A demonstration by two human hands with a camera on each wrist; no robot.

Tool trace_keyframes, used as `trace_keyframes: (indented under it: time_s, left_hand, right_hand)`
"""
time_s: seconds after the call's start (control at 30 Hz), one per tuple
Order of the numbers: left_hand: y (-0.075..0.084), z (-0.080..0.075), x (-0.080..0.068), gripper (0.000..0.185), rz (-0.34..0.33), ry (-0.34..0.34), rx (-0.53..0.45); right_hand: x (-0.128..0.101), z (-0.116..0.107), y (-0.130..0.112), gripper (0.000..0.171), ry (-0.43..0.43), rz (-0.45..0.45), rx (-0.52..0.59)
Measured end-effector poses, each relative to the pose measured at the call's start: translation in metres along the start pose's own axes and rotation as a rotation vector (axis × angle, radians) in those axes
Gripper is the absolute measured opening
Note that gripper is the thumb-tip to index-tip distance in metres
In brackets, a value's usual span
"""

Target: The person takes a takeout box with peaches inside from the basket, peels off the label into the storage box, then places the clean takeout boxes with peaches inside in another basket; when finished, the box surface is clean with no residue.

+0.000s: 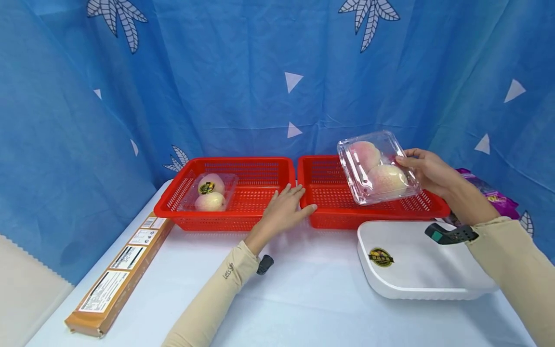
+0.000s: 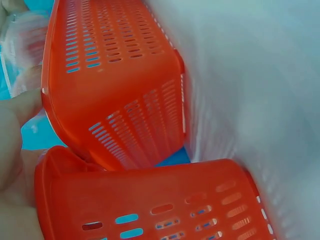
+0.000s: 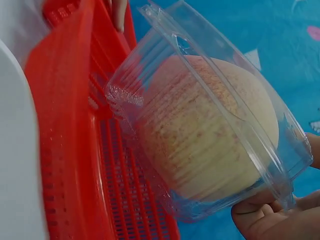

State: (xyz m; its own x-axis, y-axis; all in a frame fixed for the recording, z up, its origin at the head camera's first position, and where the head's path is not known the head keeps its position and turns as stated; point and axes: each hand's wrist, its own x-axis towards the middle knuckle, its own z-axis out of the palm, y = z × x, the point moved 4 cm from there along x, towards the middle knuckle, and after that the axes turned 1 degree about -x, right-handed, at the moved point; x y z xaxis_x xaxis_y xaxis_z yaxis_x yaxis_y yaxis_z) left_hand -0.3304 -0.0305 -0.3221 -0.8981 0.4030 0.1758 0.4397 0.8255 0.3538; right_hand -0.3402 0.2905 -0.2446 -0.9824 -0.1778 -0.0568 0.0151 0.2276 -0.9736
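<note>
My right hand point(image 1: 422, 166) grips a clear plastic clamshell box point(image 1: 376, 166) with two pale pink peaches, held tilted above the right red basket point(image 1: 329, 217). The right wrist view shows that box point(image 3: 210, 115) close up, with fingers point(image 3: 265, 215) under its edge. My left hand point(image 1: 289, 202) lies flat with straight fingers on the rims where the left red basket point(image 1: 243, 219) and the right one meet. A second clamshell of peaches point(image 1: 211, 193) lies in the left basket. In the left wrist view both baskets point(image 2: 115, 85) fill the frame.
A white foam tray point(image 1: 416, 265) with a round sticker lies in front of the right basket. A long brown cardboard box point(image 1: 119, 270) lies along the table's left edge. A purple bag point(image 1: 490, 193) sits behind my right wrist. Blue curtain surrounds the white table point(image 1: 303, 299).
</note>
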Motion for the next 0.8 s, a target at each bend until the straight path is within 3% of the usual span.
trace_keyframes:
  time_s: [0.2, 0.4, 0.6, 0.8]
  left_hand:
    - [-0.003, 0.0, 0.001, 0.073, 0.003, 0.009, -0.014]
    - [-0.004, 0.0, 0.001, 0.073, 0.015, 0.02, -0.04]
    - [-0.005, 0.001, 0.001, 0.074, 0.005, 0.018, -0.038]
    - [-0.004, 0.001, 0.001, 0.074, 0.003, 0.019, -0.03]
  right_hand:
    - [0.023, -0.011, 0.003, 0.028, 0.033, 0.024, -0.134]
    - [0.04, -0.028, 0.004, 0.011, 0.006, 0.032, -0.09]
    - [0.05, -0.043, 0.005, 0.018, -0.025, 0.061, -0.091]
    - [0.056, -0.049, 0.02, 0.025, -0.071, 0.166, -0.101]
